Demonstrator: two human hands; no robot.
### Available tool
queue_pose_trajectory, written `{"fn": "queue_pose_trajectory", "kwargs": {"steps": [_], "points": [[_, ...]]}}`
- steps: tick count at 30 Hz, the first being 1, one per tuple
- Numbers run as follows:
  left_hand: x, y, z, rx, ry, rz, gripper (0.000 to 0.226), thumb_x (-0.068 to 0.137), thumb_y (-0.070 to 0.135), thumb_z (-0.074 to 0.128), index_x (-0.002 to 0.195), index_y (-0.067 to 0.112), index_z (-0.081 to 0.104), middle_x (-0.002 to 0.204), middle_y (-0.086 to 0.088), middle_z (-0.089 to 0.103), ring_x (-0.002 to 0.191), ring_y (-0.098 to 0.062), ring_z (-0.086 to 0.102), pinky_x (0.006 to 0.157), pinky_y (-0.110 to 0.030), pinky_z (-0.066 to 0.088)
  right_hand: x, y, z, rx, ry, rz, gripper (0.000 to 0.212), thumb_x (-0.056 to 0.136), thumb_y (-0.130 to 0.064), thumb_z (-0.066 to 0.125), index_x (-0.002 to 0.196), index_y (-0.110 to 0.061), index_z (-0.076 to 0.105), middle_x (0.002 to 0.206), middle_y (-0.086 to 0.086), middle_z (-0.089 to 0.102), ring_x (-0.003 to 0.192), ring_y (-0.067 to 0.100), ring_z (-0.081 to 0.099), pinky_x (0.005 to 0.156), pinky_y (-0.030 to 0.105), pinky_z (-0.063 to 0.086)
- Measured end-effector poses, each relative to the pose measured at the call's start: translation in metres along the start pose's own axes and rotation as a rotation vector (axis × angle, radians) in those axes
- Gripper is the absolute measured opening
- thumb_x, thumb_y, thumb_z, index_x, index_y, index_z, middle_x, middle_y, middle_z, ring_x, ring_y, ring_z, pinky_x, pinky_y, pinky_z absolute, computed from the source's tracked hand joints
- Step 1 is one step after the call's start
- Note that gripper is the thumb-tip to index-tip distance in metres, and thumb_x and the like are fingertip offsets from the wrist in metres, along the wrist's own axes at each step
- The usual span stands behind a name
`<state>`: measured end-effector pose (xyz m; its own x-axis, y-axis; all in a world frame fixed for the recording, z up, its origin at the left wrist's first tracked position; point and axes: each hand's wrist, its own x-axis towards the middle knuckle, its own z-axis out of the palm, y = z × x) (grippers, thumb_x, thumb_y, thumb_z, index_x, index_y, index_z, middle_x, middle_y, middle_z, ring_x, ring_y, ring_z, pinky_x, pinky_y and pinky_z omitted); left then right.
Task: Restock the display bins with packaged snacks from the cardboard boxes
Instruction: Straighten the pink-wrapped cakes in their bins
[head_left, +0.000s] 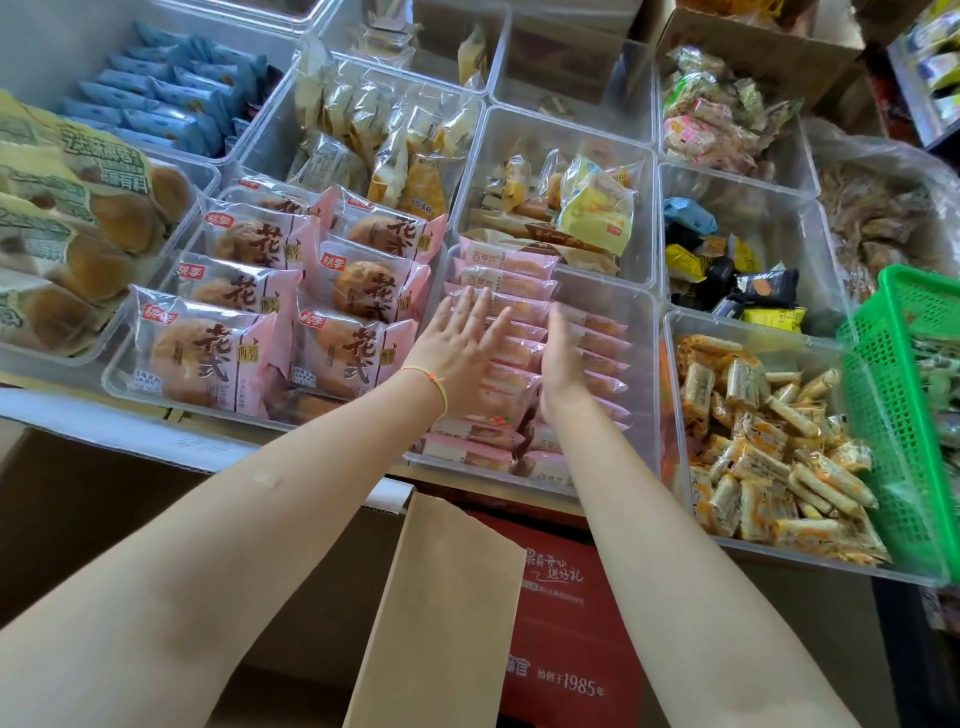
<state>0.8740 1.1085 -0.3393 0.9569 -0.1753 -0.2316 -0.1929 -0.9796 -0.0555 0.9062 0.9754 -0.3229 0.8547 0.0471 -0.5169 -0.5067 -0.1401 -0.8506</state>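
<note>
A clear plastic display bin (641, 332) in the middle front holds rows of small pink snack packs (511, 283). My left hand (460, 351) lies flat with straight fingers on the left row of packs. My right hand (563, 358) stands on edge between the two rows, fingers straight, touching the right row (605, 345). Neither hand holds anything. Below my arms stands an open cardboard box (291, 587) with a brown flap (441, 613) raised; its contents are hidden.
Left of the bin lies a bin of large pink bread packs (234, 312). On the right, a bin of orange wafer sticks (769, 457) and a green basket (909, 395). More clear bins with mixed snacks fill the back. A red box (566, 623) sits under the shelf edge.
</note>
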Motion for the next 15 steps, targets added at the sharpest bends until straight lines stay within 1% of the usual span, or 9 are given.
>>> {"fn": "queue_pose_trajectory", "kwargs": {"steps": [1, 3, 4, 6, 7, 8, 10, 13, 15], "points": [[0.000, -0.001, 0.000, 0.001, 0.003, 0.004, 0.116, 0.075, 0.091, 0.021, 0.153, 0.016, -0.022, 0.160, -0.019, -0.021, 0.148, -0.036, -0.018, 0.121, -0.050, -0.004, -0.001, -0.001, -0.001, -0.027, -0.036, 0.011, 0.062, 0.101, -0.064, 0.026, 0.144, -0.027, 0.049, 0.129, -0.011, 0.052, 0.120, 0.011, 0.049, 0.102, 0.032, 0.039], [0.000, -0.002, -0.001, 0.002, 0.004, 0.015, 0.116, 0.075, 0.091, 0.022, 0.152, 0.016, -0.023, 0.159, -0.020, -0.021, 0.148, -0.038, -0.018, 0.121, -0.051, -0.004, 0.005, 0.001, -0.008, -0.004, -0.050, 0.011, 0.066, 0.099, -0.066, 0.027, 0.146, -0.025, 0.047, 0.138, -0.010, 0.048, 0.131, 0.016, 0.044, 0.112, 0.039, 0.034], [0.000, -0.002, -0.002, 0.002, 0.004, 0.021, 0.115, 0.076, 0.090, 0.022, 0.152, 0.017, -0.024, 0.159, -0.021, -0.022, 0.147, -0.038, -0.019, 0.121, -0.051, -0.004, 0.010, -0.003, -0.011, 0.040, -0.006, 0.014, 0.063, 0.100, -0.063, 0.028, 0.149, -0.026, 0.043, 0.141, -0.008, 0.043, 0.137, 0.019, 0.037, 0.117, 0.043, 0.028], [0.000, -0.001, -0.003, -0.014, 0.013, 0.032, 0.113, 0.076, 0.089, 0.020, 0.153, 0.017, -0.023, 0.159, -0.021, -0.022, 0.147, -0.039, -0.019, 0.121, -0.051, -0.003, 0.021, -0.012, -0.018, 0.096, 0.204, 0.063, 0.070, 0.101, -0.062, 0.033, 0.147, -0.009, 0.038, 0.143, -0.004, 0.034, 0.139, 0.021, 0.030, 0.120, 0.047, 0.017], [0.001, 0.000, -0.004, -0.025, 0.019, 0.036, 0.113, 0.076, 0.090, 0.019, 0.153, 0.018, -0.022, 0.159, -0.021, -0.023, 0.147, -0.039, -0.019, 0.121, -0.052, -0.004, 0.029, -0.014, -0.020, 0.061, 0.247, 0.085, 0.081, 0.097, -0.067, 0.036, 0.150, -0.006, 0.032, 0.148, -0.002, 0.036, 0.140, 0.023, 0.032, 0.120, 0.047, 0.019], [0.002, 0.000, -0.004, -0.032, 0.024, 0.038, 0.113, 0.076, 0.090, 0.020, 0.153, 0.019, -0.021, 0.159, -0.020, -0.023, 0.147, -0.040, -0.019, 0.121, -0.052, -0.004, 0.034, -0.017, -0.018, 0.076, 0.204, 0.070, 0.083, 0.095, -0.070, 0.035, 0.149, -0.007, 0.036, 0.146, -0.002, 0.041, 0.137, 0.022, 0.039, 0.118, 0.042, 0.025], [0.005, 0.000, -0.003, -0.034, 0.026, 0.036, 0.113, 0.077, 0.089, 0.025, 0.154, 0.020, -0.020, 0.159, -0.020, -0.024, 0.147, -0.040, -0.019, 0.121, -0.052, -0.005, 0.027, -0.025, -0.005, 0.073, 0.042, 0.054, 0.074, 0.097, -0.069, 0.027, 0.146, -0.017, 0.046, 0.137, -0.008, 0.048, 0.128, 0.015, 0.046, 0.110, 0.034, 0.033], [0.008, -0.002, -0.001, -0.037, 0.026, 0.036, 0.113, 0.078, 0.088, 0.030, 0.154, 0.021, -0.021, 0.160, -0.020, -0.022, 0.147, -0.040, -0.018, 0.121, -0.052, -0.005, 0.032, -0.027, 0.004, -0.028, -0.064, 0.022, 0.087, 0.079, -0.089, 0.027, 0.139, -0.032, 0.055, 0.143, 0.001, 0.054, 0.130, 0.021, 0.051, 0.110, 0.048, 0.040], [0.008, -0.002, -0.001, -0.038, 0.025, 0.045, 0.113, 0.077, 0.088, 0.030, 0.153, 0.022, -0.021, 0.160, -0.020, -0.022, 0.147, -0.040, -0.017, 0.121, -0.052, -0.005, 0.043, -0.026, 0.000, 0.023, -0.042, 0.032, 0.087, 0.075, -0.093, 0.031, 0.128, -0.031, 0.065, 0.128, 0.000, 0.065, 0.116, 0.019, 0.061, 0.101, 0.046, 0.049]]}}
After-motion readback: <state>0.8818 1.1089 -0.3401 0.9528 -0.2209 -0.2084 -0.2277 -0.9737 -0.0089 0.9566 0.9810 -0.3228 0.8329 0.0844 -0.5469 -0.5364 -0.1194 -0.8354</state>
